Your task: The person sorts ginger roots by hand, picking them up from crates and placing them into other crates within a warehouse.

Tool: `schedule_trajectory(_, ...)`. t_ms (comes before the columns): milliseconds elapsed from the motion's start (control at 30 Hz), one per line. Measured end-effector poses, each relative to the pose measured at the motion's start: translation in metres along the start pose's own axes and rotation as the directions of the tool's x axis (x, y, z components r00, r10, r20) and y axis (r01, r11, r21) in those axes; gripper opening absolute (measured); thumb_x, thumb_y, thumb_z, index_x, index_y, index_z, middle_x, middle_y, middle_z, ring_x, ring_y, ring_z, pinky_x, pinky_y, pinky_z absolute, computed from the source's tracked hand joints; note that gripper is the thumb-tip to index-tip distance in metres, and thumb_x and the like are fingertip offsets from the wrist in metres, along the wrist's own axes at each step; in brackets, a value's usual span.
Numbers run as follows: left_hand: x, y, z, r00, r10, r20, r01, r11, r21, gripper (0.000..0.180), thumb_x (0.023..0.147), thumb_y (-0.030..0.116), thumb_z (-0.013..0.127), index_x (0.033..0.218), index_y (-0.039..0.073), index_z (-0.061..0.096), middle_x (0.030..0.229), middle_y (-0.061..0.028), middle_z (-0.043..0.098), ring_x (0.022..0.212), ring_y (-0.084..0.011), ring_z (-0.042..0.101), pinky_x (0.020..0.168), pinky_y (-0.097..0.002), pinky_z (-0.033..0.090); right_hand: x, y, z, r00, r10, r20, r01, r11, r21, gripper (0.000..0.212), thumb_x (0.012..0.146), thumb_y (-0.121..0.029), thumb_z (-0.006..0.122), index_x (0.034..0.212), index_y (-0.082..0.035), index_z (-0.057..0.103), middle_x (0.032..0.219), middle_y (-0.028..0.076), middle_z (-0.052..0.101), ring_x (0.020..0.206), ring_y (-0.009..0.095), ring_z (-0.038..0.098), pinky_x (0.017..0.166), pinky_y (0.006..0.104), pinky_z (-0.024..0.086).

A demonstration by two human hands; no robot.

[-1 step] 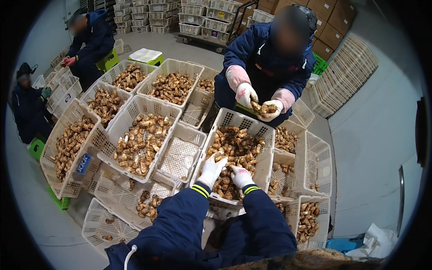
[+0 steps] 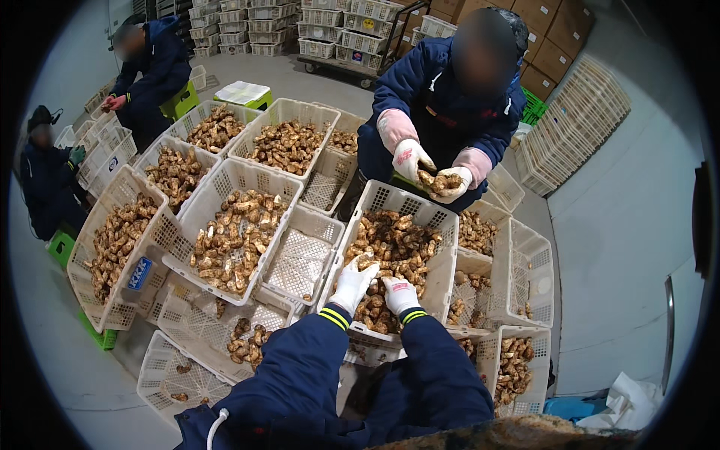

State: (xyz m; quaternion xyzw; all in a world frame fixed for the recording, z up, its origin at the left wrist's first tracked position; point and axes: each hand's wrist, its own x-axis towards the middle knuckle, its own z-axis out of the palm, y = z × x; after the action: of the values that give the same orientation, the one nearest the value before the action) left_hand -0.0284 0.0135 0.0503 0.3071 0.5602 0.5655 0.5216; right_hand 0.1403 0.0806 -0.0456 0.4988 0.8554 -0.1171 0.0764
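Here, left hand (image 2: 354,286) and right hand (image 2: 400,295) touch brown mushrooms (image 2: 397,244).

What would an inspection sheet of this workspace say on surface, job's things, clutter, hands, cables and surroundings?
Surface: grey floor, visible around the crates.
Job's things: brown mushrooms in a white crate; other white crates beside it.
Clutter: white plastic beside a blue item, lower right.
Hands: left hand and right hand, both gloved, at the mushrooms; grip unclear.
Cables: nothing seen.
Surroundings: co-worker opposite, two more co-workers at left, stacked crates, cardboard boxes.
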Motion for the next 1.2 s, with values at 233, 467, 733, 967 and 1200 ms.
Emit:
schedule_trajectory(233, 0.019, -0.023, -0.005, 0.992, -0.128, 0.007, 0.128, 0.982, -0.138, 0.028, 0.089, 0.014, 0.064, 0.113, -0.001, 0.062, 0.103, -0.0055, 0.066, 0.084, -0.0111, 0.061, 0.073, -0.0251, 0.051, -0.002, -0.013, -0.014, 0.959, 0.154, 0.240, -0.135, 0.987, -0.092, 0.047, 0.082, -0.035, 0.066, 0.123, -0.013, 0.059, 0.120, 0.013, 0.062, 0.111, 0.030, 0.060, 0.090, 0.0434, 0.050)
schedule_trajectory(467, 0.013, -0.016, -0.001, 0.996, -0.061, 0.073, 0.075, 0.974, -0.215, 0.032, 0.089, 0.013, 0.065, 0.118, 0.000, 0.061, 0.104, -0.0052, 0.065, 0.086, -0.0106, 0.061, 0.074, -0.0232, 0.051, -0.044, 0.037, -0.045, 0.993, 0.115, 0.040, -0.044, 0.033, 0.998, 0.037, 0.092, -0.036, 0.063, 0.114, -0.007, 0.060, 0.113, 0.005, 0.065, 0.096, 0.016, 0.060, 0.083, 0.0318, 0.049)
schedule_trajectory(733, 0.017, -0.020, -0.003, 0.991, -0.126, 0.040, 0.131, 0.970, -0.203, 0.028, 0.090, 0.011, 0.063, 0.116, 0.001, 0.061, 0.099, -0.0032, 0.064, 0.084, -0.0093, 0.060, 0.070, -0.0225, 0.051, -0.123, 0.010, -0.080, 0.962, -0.256, 0.090, -0.201, -0.449, 0.870, 0.034, 0.092, -0.040, 0.063, 0.095, -0.006, 0.060, 0.102, 0.010, 0.064, 0.091, 0.020, 0.062, 0.078, 0.0349, 0.051)
schedule_trajectory(967, 0.011, -0.013, -0.004, 0.991, -0.118, 0.068, 0.130, 0.970, -0.205, 0.037, 0.089, 0.014, 0.066, 0.121, 0.000, 0.056, 0.104, -0.0058, 0.063, 0.086, -0.0116, 0.062, 0.073, -0.0230, 0.053, -0.099, 0.098, -0.090, 0.991, 0.060, 0.115, -0.080, -0.416, 0.906, 0.034, 0.101, -0.037, 0.044, 0.096, -0.007, 0.058, 0.098, 0.010, 0.066, 0.085, 0.016, 0.063, 0.068, 0.0304, 0.055)
schedule_trajectory(1200, 0.016, -0.017, -0.001, 0.993, -0.056, 0.106, 0.064, 0.995, -0.072, 0.052, 0.088, 0.020, 0.067, 0.131, -0.003, 0.049, 0.106, -0.0108, 0.066, 0.089, -0.0136, 0.065, 0.073, -0.0248, 0.054, -0.031, 0.105, -0.024, 0.916, 0.400, 0.023, -0.231, 0.482, 0.845, 0.042, 0.095, -0.032, 0.056, 0.127, -0.005, 0.054, 0.114, 0.014, 0.064, 0.095, 0.028, 0.064, 0.086, 0.0373, 0.051)
